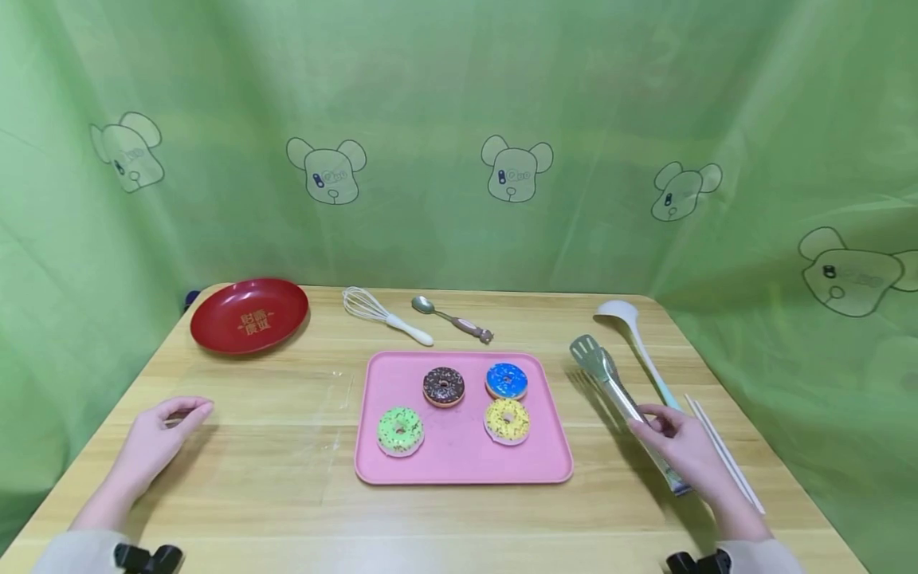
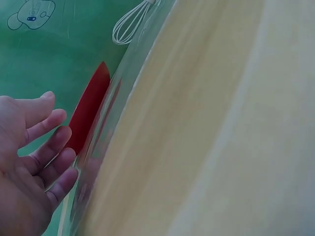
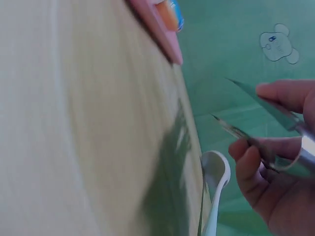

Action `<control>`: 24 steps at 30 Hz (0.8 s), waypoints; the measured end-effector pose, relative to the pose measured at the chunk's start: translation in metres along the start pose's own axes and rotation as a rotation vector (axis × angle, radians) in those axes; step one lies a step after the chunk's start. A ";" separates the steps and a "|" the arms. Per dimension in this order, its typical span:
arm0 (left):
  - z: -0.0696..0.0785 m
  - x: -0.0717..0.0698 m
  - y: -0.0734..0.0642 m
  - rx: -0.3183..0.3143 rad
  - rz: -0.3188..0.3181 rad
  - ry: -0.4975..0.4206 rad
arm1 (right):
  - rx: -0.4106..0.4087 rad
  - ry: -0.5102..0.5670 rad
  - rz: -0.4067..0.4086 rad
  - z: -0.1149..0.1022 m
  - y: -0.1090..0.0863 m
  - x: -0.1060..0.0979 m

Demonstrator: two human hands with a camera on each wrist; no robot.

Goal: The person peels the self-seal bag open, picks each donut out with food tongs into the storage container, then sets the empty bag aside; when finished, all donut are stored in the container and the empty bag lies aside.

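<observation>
My right hand (image 1: 688,454) grips metal tongs (image 1: 618,392) between thumb and fingers, to the right of the pink tray (image 1: 459,470). The slotted head points away from me, and a shadow falls on the table beside the tongs. In the right wrist view the two arms of the tongs (image 3: 278,110) stand apart. On the tray lie a green doughnut (image 1: 400,431), a chocolate doughnut (image 1: 443,387), a blue doughnut (image 1: 506,381) and a yellow doughnut (image 1: 507,421). My left hand (image 1: 158,438) holds nothing, its fingers loosely bent over the table's left side, with the red plate (image 1: 222,319) beyond it.
Behind the tray lie a white whisk (image 1: 387,316) and a spoon (image 1: 455,319). A white ladle (image 1: 641,351) and pale chopsticks (image 1: 727,458) lie right of the tongs. A green curtain (image 1: 430,223) hangs around the wooden table (image 1: 272,462).
</observation>
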State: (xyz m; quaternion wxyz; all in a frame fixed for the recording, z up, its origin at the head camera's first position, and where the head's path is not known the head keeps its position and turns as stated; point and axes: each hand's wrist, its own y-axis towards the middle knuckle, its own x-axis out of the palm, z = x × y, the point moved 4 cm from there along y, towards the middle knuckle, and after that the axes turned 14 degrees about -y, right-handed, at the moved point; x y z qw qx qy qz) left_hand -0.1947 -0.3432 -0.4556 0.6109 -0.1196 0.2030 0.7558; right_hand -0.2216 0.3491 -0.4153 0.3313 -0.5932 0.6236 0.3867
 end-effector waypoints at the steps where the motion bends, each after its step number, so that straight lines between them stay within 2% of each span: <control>1: 0.001 0.000 0.000 0.014 0.005 -0.004 | 0.008 -0.021 0.010 0.001 0.001 0.000; 6: 0.010 -0.004 -0.003 0.087 0.027 -0.002 | 0.025 -0.103 0.036 0.009 0.005 0.001; 14: 0.025 -0.008 -0.003 0.097 -0.004 0.043 | -0.010 -0.234 0.041 0.023 0.009 0.009; 16: 0.026 -0.007 -0.003 0.104 -0.011 0.049 | -0.014 -0.300 0.024 0.023 0.011 0.011; 21: 0.032 -0.004 -0.003 0.149 -0.017 0.072 | 0.028 -0.438 -0.094 0.019 0.011 0.015; 22: 0.033 -0.003 -0.003 0.164 -0.018 0.071 | 0.026 -0.453 -0.090 0.016 0.011 0.015; 24: 0.036 -0.001 -0.002 0.197 -0.012 0.079 | -0.008 -0.479 -0.019 0.009 0.010 0.014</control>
